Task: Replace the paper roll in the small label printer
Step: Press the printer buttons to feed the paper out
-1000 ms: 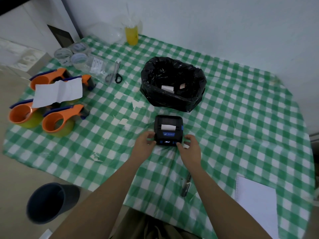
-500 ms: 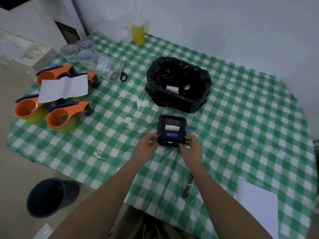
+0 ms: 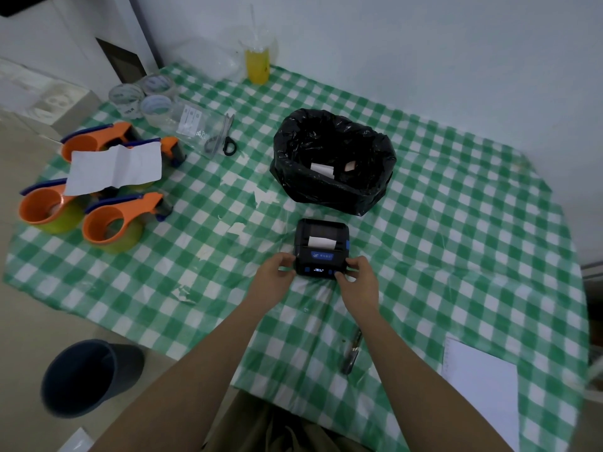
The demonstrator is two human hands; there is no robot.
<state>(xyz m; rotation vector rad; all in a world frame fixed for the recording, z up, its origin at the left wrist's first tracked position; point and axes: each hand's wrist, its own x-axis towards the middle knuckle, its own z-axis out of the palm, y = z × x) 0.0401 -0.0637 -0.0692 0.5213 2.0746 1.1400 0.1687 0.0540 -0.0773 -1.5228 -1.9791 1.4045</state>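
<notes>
A small black label printer [image 3: 321,247] sits on a table with a green and white checked cloth [image 3: 456,230], close to the person's edge of the table. A bit of white paper [image 3: 321,242] sticks out of the slot on top of it. A little screen on its front is lit up.

The left hand [image 3: 272,277] is on the left side of the printer, with the fingers curled in and the tips touching the near left corner. The right hand [image 3: 359,280] is on the right side, fingers bent and pressed to the near right corner. So both hands hold the printer between them, down on the cloth.

Just behind the printer is a bin with a black bag [image 3: 332,161] in it, and some bits of paper lie inside. Far to the left are orange tape holders [image 3: 114,220] with a white sheet [image 3: 114,168] lying over them. Scissors [image 3: 225,138] lie farther back, and a yellow drink [image 3: 257,65] stands by the wall. A pen [image 3: 352,352] lies near the right arm, and a white paper pad [image 3: 479,386] is at the near right. A dark bucket [image 3: 85,376] stands on the floor
</notes>
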